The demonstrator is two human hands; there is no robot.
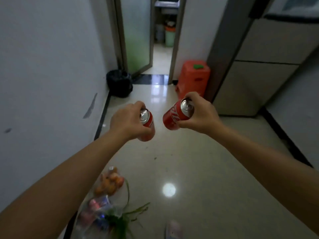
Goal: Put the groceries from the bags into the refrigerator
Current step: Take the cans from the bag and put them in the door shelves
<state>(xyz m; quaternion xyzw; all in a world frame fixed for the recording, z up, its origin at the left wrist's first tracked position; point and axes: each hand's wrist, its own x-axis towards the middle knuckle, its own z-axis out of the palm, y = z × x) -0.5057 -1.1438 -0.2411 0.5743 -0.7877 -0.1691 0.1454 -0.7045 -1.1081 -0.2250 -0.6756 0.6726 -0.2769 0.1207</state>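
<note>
I hold two red cola cans out in front of me above the floor. My left hand (126, 120) grips one red can (148, 125) from its top and side. My right hand (201, 116) is closed on the other red can (173, 116), which is tilted with its silver top toward me. The refrigerator (262, 69), beige with its doors closed, stands at the right, beyond my right hand. On the floor at the bottom left lie clear plastic grocery bags (101, 209) with orange fruit (110, 184), packets and green leafy stalks (127, 216).
A white wall runs along the left. A black bin (119, 83) stands by it, next to an open frosted-glass door (136, 35). A red plastic stool (194, 77) sits left of the refrigerator. The glossy tiled floor (198, 161) stretches between. A shoe tip (174, 229) shows at the bottom.
</note>
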